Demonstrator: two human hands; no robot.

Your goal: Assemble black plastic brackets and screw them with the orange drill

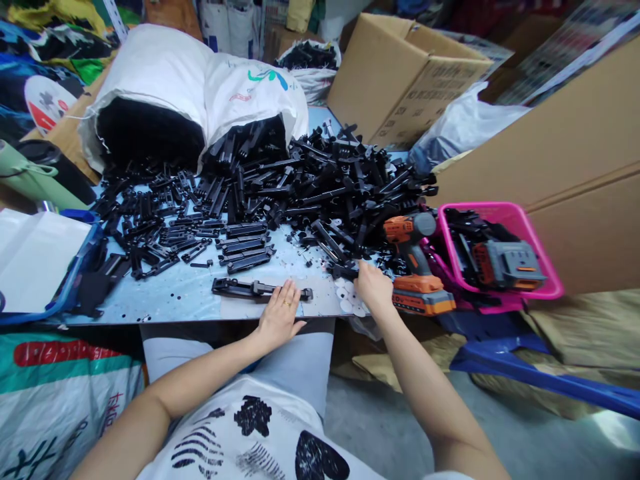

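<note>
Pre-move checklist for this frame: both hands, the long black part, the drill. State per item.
1. Left hand lies flat, fingers spread, on the long black part: ok.
2. Long black part lies on bare table, apart from the pile: ok.
3. Right hand is on a small black piece at the pile's edge; whether it grips it: cannot tell.
4. Orange drill stands upright on its battery, right of the right hand, untouched: ok.
5. Bit seated in the drill: cannot tell.
6. White discs lie loose near the table's front edge: not ok.
</note>
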